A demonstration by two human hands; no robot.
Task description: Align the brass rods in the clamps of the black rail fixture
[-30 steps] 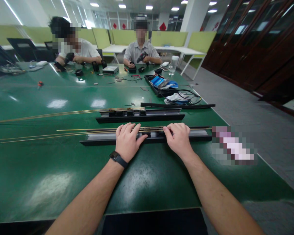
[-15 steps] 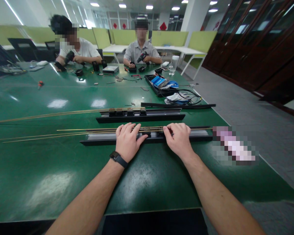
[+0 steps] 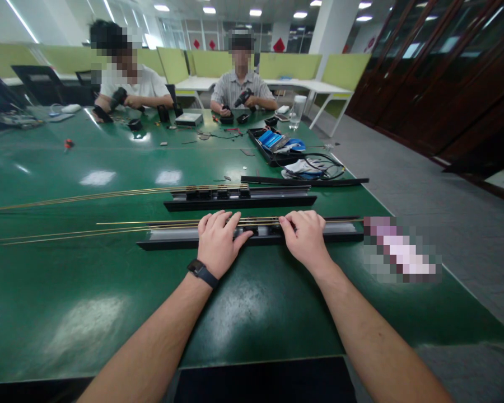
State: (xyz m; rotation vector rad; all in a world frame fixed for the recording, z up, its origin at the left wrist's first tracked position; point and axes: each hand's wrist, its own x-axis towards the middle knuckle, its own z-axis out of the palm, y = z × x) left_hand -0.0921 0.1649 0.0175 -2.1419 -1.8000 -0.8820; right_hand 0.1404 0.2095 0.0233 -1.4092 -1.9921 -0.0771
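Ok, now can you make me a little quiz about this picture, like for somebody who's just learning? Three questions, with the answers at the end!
1. True or false: the watch is worn on the left arm.
2. Pick one. What colour is the table?
A. Red
B. Green
C. White
3. Gold rods lie along both the near rail and the far rail. At which one are the left hand and the right hand?

Key:
1. True.
2. B, green.
3. The near rail.
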